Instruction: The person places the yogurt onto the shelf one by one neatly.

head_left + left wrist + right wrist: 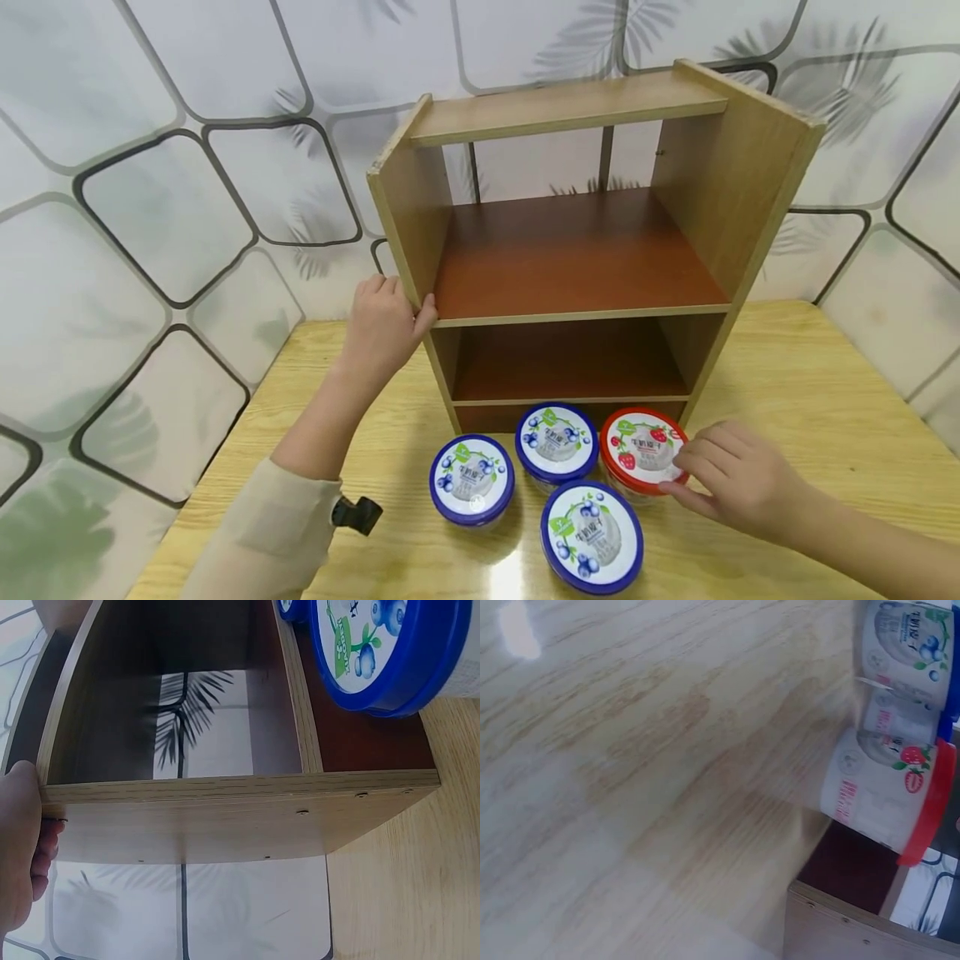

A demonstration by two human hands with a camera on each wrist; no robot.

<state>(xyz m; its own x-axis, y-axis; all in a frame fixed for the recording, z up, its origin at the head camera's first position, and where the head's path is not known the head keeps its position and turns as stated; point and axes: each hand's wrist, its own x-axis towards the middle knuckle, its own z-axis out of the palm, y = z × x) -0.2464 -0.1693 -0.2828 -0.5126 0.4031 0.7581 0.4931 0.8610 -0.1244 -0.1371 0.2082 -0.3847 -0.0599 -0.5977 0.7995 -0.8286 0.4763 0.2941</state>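
Observation:
A small wooden shelf unit (581, 250) stands on the table. My left hand (386, 321) grips the front edge of its left side panel, thumb on the inner face; the left wrist view shows that hand (19, 851) at the panel's edge. My right hand (742, 475) is at the right side of a red-lidded strawberry tub (637, 450), fingertips over the lid's rim, fingers relaxed. Whether they press on it is unclear. In the right wrist view the red-lidded tub (881, 787) stands upright; nearly all of the right hand is out of that view.
Three blue-lidded blueberry tubs are close by: one at left (472, 482), one against the unit's base (557, 442), one in front (591, 537). The unit has a top board (570, 104) and a middle shelf (577, 250). A patterned wall covering (187, 250) rises behind the wooden table (840, 400).

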